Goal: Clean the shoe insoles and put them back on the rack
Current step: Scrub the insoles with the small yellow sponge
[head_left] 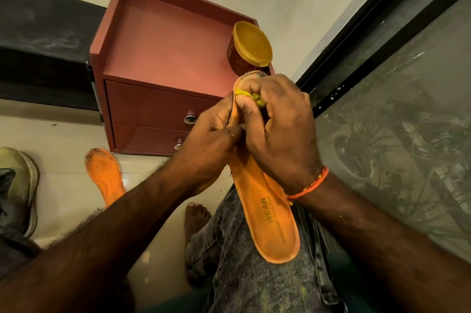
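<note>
Insole (267,213), propped heel-down on the lap at about five o'clock, is pinched near its toe by the left hand (211,134) to steady it while the right hand (277,132) clenches a yellow cloth (251,96) to scrub the tip.

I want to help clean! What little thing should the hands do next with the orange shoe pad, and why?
Probably keep rubbing the yellow cloth down from the toe end. The right hand pinches the cloth against the top of the held insole, and the left hand steadies its edge. The rest of that insole has not been reached yet, and the other insole lies on the floor, its toe looking grubby.
</note>
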